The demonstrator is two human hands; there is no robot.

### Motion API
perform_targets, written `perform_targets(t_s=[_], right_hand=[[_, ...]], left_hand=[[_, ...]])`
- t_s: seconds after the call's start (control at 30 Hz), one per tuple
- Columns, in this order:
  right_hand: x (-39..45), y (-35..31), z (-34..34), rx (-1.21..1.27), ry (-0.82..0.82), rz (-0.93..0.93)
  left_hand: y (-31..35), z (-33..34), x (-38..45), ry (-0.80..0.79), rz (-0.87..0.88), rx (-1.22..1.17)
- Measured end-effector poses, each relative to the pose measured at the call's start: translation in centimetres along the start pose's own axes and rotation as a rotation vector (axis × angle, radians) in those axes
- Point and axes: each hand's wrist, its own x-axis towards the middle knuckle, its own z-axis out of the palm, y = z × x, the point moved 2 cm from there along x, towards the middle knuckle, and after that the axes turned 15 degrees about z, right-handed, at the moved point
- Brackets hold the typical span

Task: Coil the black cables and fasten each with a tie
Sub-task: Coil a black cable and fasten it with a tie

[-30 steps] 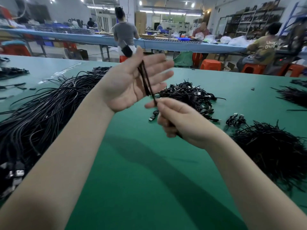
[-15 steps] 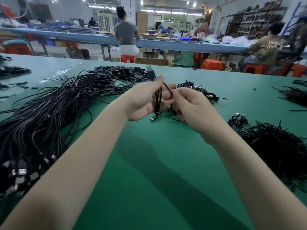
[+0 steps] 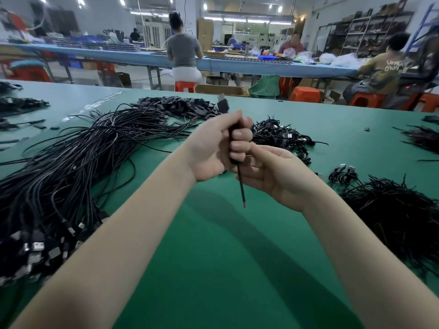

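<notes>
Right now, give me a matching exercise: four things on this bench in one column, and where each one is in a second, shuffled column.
Things:
1. coiled cable
2. loose uncoiled cables
3. pile of ties
4. finished bundles

Places:
A. table's right side, near edge
B. in the left hand grip
C. table's left side
D. just beyond both hands

Pairs: 1-B, 2-C, 3-A, 4-D

Two bare forearms over the green worktop [image 3: 213, 257], no sleeves in view. Left hand [image 3: 213, 148] and right hand [image 3: 273, 172]: no gloves, rings, watch or wristbands seen.
</notes>
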Motion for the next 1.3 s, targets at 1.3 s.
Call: perform_targets(t_s=[1.3], right_hand=[[0.8,1.7,1.4,-0.592,0.274,-0.227]], left_hand=[[-2.1,-0.8,0.4,0.010,0.056,0.508]])
